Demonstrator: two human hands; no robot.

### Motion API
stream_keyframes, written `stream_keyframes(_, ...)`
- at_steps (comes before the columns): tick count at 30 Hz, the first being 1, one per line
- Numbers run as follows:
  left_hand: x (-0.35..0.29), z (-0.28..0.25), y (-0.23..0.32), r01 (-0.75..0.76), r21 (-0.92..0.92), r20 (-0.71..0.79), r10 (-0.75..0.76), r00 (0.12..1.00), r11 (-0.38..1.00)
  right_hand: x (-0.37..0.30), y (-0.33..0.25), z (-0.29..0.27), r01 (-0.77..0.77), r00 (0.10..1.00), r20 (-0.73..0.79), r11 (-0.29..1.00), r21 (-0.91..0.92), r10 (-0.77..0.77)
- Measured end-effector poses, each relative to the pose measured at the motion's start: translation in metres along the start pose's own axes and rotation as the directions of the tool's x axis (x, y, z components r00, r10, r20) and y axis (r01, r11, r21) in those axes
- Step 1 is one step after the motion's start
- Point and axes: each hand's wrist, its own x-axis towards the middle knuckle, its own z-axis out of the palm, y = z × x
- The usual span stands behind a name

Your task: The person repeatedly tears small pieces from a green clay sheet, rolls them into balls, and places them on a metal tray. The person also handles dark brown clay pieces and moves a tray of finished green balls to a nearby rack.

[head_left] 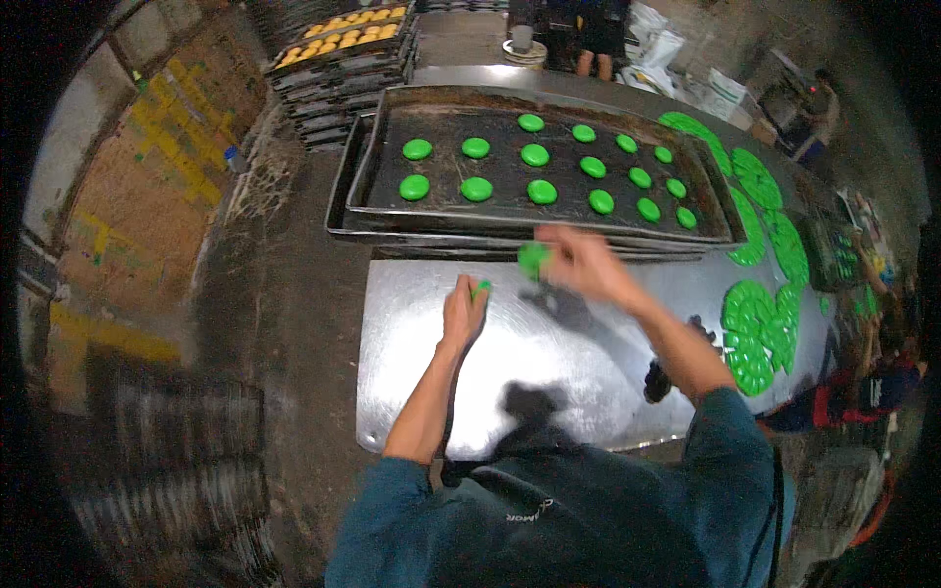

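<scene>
Green disc [533,260] gripped left of right hand [580,263]; left hand [462,314] curled round green lump [480,289]

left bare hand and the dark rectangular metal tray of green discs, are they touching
Apart: in the head view, shiny steel tabletop shows between the left hand and the near side of the dark metal tray.
</scene>
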Motion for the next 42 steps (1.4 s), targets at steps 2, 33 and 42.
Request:
stream_keyframes(2, -0.031, -0.011, -0.004, 0.170, -0.408, 0.031, -0.172, 0.985, 0.897, 0.092, 0.004, -0.035, 0.105, 0.990, -0.096, 0.994, 0.012, -0.104)
stream_keyframes(33, -0.117, -0.018, 0.099, -0.235, -0.643, -0.149, 0.182, 0.972, 0.729, -0.092, -0.091, 0.079, -0.202, 0.712, -0.357, 0.662, 0.721, 0.605)
stream_keyframes(42, -0.127, 0.029, 0.025, 0.497, -0.646, 0.570, -0.067, 0.819, 0.579, -0.200, -0.010, 0.153, 0.016, 0.939, -0.266, 0.803, -0.596, -0.217)
